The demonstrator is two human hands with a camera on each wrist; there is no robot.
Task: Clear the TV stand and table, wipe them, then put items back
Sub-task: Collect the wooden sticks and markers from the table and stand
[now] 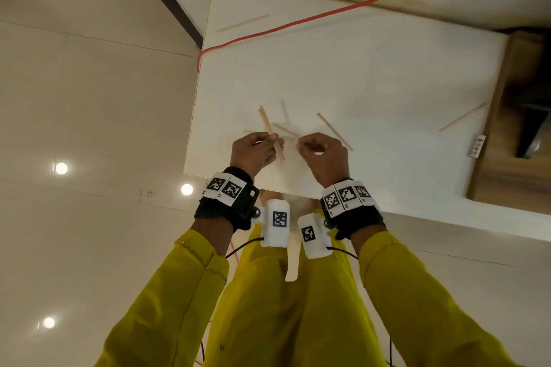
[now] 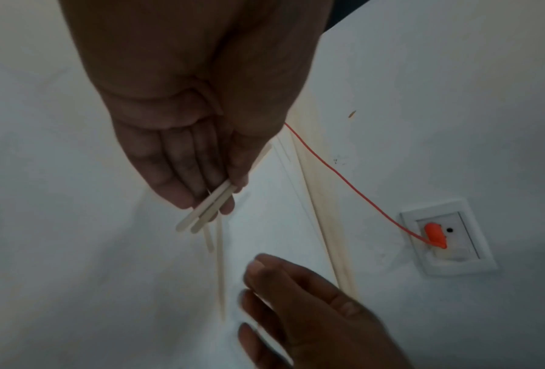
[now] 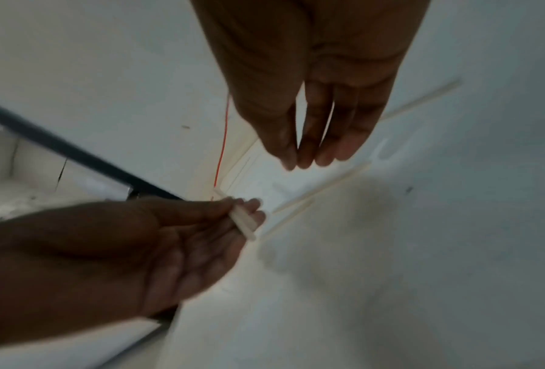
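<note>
- Clearing is under way, I judge: the left hand (image 1: 253, 152) pinches a few thin pale wooden sticks (image 1: 272, 135); more loose sticks (image 1: 334, 130) lie on the white counter (image 1: 387, 77), mid-frame and far corners.
- The right hand (image 1: 320, 152) reaches with relaxed fingers, grip empty.
- No wiping visible.
- Only the left wrist view shows the orange cable (image 2: 343, 174) plugged into a white wall socket (image 2: 447, 234).

Held sticks (image 1: 272, 137): two pale flat wooden sticks, side by side, pinched in the left hand (image 1: 253, 152) at the near left of the white surface (image 1: 372, 83).
Loose sticks near hands: one (image 1: 334, 131) lies diagonally just beside the right hand (image 1: 323, 155); another (image 1: 285, 129) between the hands.
Far-left stick (image 1: 243, 23): flat, alone.
Right-edge stick (image 1: 462, 117): flat, diagonal.
</note>
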